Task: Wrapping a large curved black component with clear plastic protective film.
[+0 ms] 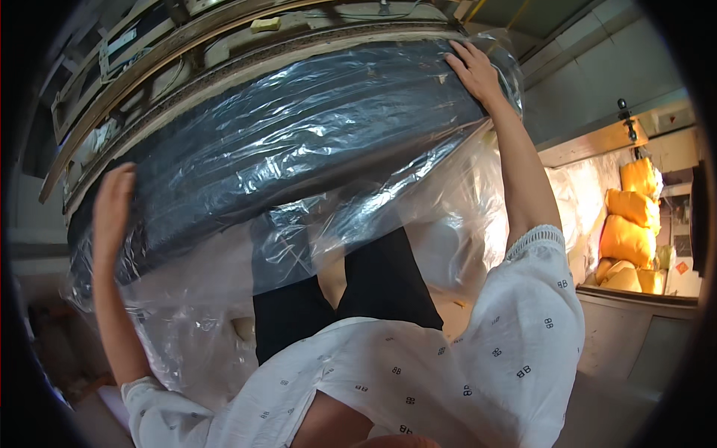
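A long dark padded-looking panel (299,112) lies across a bench in front of me, covered by a clear plastic sheet (388,198). My right hand (476,73) rests on the plastic at the panel's far right end, its fingers spread and nothing held in them. At the left end, my left hand (113,205) is against the plastic-covered side, slightly blurred, with the fingers stretched upward. Loose plastic hangs from the near edge over my thighs. Whatever lies under the panel is hidden.
Behind the panel runs a wooden rail (160,56) with a frame and cables. A small yellow block (266,25) sits there. On the right are a grey cabinet wall (597,82) and stacked orange-yellow bundles (629,239) behind a sill.
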Motion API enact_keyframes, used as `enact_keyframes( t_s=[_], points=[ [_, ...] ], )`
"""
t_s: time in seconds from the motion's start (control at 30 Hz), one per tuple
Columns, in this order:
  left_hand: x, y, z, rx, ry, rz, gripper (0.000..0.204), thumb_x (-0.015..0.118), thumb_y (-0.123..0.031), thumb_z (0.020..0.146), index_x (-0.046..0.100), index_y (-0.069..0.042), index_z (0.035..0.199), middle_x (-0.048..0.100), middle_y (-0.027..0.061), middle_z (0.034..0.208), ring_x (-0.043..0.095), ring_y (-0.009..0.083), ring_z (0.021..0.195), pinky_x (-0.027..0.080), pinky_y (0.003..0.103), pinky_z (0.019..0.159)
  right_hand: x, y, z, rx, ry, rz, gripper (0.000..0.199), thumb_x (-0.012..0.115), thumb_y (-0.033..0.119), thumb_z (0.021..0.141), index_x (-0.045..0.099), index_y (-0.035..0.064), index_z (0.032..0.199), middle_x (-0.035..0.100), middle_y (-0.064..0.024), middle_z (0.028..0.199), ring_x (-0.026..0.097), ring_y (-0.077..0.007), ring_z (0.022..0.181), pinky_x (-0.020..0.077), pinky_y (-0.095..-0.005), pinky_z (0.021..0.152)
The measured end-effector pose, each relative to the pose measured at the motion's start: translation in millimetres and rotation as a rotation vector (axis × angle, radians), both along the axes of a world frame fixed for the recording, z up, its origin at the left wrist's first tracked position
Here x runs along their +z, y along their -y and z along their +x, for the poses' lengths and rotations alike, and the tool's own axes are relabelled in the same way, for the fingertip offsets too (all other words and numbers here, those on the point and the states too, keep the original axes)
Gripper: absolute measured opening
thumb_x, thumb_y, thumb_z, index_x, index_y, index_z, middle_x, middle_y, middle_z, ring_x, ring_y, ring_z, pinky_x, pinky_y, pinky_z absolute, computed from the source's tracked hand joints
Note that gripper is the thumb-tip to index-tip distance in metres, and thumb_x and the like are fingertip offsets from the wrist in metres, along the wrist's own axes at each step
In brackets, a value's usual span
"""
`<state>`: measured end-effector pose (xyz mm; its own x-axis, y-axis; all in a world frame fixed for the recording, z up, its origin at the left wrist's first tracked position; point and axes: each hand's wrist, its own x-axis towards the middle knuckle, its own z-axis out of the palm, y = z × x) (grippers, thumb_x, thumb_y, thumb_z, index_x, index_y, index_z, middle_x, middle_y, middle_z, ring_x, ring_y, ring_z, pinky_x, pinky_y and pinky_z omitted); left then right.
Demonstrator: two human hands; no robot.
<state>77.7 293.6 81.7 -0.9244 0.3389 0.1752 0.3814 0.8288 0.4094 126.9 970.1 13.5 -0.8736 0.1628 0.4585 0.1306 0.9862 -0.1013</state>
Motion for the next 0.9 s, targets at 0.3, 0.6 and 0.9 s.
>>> enact_keyframes(
  t_s=[0.3,0.6,0.9],
  points=[
    [-51,-58,-23,0.083,-0.305,-0.277,0.038,0.043,-0.037,0.092,0.052,-0.014,0.121,0.049,0.0108,0.121,0.044,0.0296,0.113,0.032,0.04,0.095,-42,-161,71,-0.047,0.21,-0.801,0.051,0.044,0.047,0.09,0.059,0.0055,0.115,0.061,-0.0051,0.108,0.054,-0.0158,0.099,0.0396,-0.027,0.091],
    [-58,-47,-44,0.044,-0.395,-0.294,0.038,0.044,-0.035,0.093,0.055,-0.007,0.117,0.052,0.0149,0.116,0.047,0.0299,0.109,0.034,0.038,0.094,-246,-110,189,-0.683,0.295,-1.184,0.023,0.053,0.024,0.086,0.063,0.0043,0.091,0.066,-0.0079,0.074,0.062,-0.0164,0.057,0.0509,-0.0292,0.052],
    [-58,-35,-53,0.055,-0.393,-0.262,0.038,0.045,-0.035,0.093,0.056,-0.003,0.111,0.054,0.0162,0.108,0.049,0.0305,0.102,0.035,0.038,0.09,-301,-1,260,-0.993,0.571,-0.586,0.044,0.059,0.038,0.081,0.055,0.0015,0.105,0.061,-0.018,0.105,0.059,-0.034,0.096,0.0465,-0.0417,0.082]
  ],
)
